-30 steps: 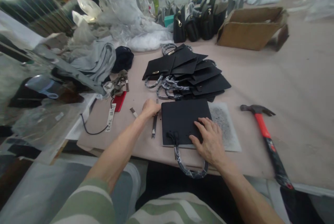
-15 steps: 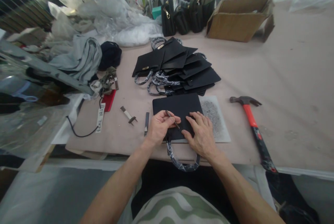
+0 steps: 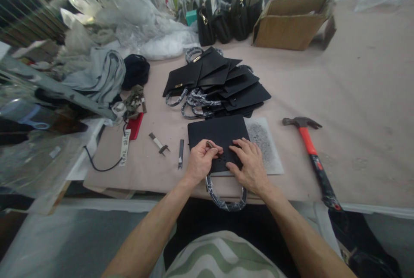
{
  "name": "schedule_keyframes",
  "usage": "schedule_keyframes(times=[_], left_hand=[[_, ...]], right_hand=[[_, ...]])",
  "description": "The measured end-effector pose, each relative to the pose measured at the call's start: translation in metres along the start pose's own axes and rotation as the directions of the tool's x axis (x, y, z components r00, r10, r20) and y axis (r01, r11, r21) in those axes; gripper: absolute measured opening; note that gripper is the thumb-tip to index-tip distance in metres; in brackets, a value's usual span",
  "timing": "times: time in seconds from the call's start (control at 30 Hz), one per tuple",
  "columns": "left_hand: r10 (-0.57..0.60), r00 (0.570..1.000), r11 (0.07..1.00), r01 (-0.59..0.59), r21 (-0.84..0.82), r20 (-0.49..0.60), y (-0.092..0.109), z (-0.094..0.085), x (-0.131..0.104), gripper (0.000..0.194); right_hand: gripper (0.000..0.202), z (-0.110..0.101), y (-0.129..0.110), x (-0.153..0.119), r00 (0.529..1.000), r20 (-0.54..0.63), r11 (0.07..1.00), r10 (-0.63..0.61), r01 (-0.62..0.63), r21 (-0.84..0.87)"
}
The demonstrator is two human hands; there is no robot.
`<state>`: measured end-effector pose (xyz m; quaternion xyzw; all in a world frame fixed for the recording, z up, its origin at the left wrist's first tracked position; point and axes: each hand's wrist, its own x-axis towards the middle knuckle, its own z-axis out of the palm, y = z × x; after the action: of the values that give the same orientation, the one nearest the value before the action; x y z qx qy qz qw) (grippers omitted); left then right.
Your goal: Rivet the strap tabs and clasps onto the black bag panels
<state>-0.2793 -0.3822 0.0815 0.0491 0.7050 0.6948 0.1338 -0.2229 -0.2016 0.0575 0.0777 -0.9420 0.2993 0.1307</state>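
A black panel (image 3: 216, 129) lies flat before me, its plastic-wrapped handle (image 3: 226, 205) hanging over the table's front edge. Between thumb and fingers, my left hand (image 3: 202, 159) pinches a thin metal tool (image 3: 210, 144) over the panel's lower middle. My right hand (image 3: 249, 163) rests on the panel's right part with fingers spread, holding nothing. Small dark marks show on the panel between my hands. A speckled white sheet (image 3: 270, 153) sticks out from under the panel on the right.
A claw hammer (image 3: 308, 144) lies at the right. Left of the panel are a flat metal tool (image 3: 181, 154) and a pronged tool (image 3: 158, 143). Behind stand a pile of black panels (image 3: 213, 71), black bags (image 3: 206, 27) and a cardboard box (image 3: 284, 27).
The metal tool in my left hand has tilted, so less of its shaft shows. My right hand stays spread on the panel. The whole view has shifted slightly.
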Motion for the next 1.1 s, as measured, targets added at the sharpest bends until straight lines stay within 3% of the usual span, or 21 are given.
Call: schedule_keyframes(times=[0.1,0.2,0.3,0.4,0.5,0.63,0.8,0.9,0.97,1.03,1.1], left_hand=[[0.010,1.000,1.000,-0.010,0.023,-0.001,-0.002,0.001,0.000,0.010],[0.075,0.997,0.992,-0.078,0.099,0.037,-0.003,0.000,0.000,0.005],[0.166,0.979,0.962,-0.187,0.199,0.117,-0.001,-0.003,0.000,0.008],[0.228,0.958,0.920,-0.270,0.285,0.174,0.004,-0.004,-0.002,0.014],[0.248,0.948,0.896,-0.302,0.326,0.197,0.007,-0.004,-0.003,0.016],[0.276,0.932,0.868,-0.347,0.356,0.235,0.005,-0.003,-0.003,0.016],[0.316,0.911,0.834,-0.399,0.382,0.264,0.001,-0.002,-0.005,0.015],[0.335,0.904,0.824,-0.418,0.382,0.267,-0.002,-0.002,-0.006,0.015],[0.348,0.898,0.818,-0.432,0.379,0.271,-0.004,-0.002,-0.006,0.014],[0.359,0.892,0.813,-0.443,0.379,0.274,-0.007,-0.002,-0.007,0.015],[0.364,0.889,0.804,-0.451,0.387,0.278,-0.009,-0.002,-0.007,0.015]], right_hand=[[0.040,-0.006,0.007,-0.001,0.999,-0.049,0.988,-0.001,0.009,0.155],[0.038,-0.026,0.022,-0.002,0.981,-0.151,0.966,0.125,-0.086,0.243],[0.042,-0.058,0.051,-0.006,0.893,-0.284,0.933,0.349,-0.303,0.193],[0.044,-0.094,0.088,-0.014,0.790,-0.345,0.846,0.507,-0.533,0.023],[0.029,-0.119,0.117,-0.025,0.755,-0.269,0.761,0.598,-0.640,-0.106],[0.030,-0.130,0.125,-0.030,0.734,-0.097,0.741,0.672,-0.665,0.092],[0.036,-0.135,0.090,-0.012,0.768,0.249,0.649,0.590,-0.634,0.420],[0.037,-0.139,0.046,-0.004,0.764,0.283,0.583,0.580,-0.632,0.511],[0.038,-0.142,0.012,-0.003,0.765,0.223,0.575,0.604,-0.612,0.543],[0.041,-0.144,-0.018,-0.005,0.843,0.089,0.746,0.531,-0.514,0.423],[0.041,-0.144,-0.039,-0.007,0.946,0.031,0.929,0.323,-0.323,0.179]])
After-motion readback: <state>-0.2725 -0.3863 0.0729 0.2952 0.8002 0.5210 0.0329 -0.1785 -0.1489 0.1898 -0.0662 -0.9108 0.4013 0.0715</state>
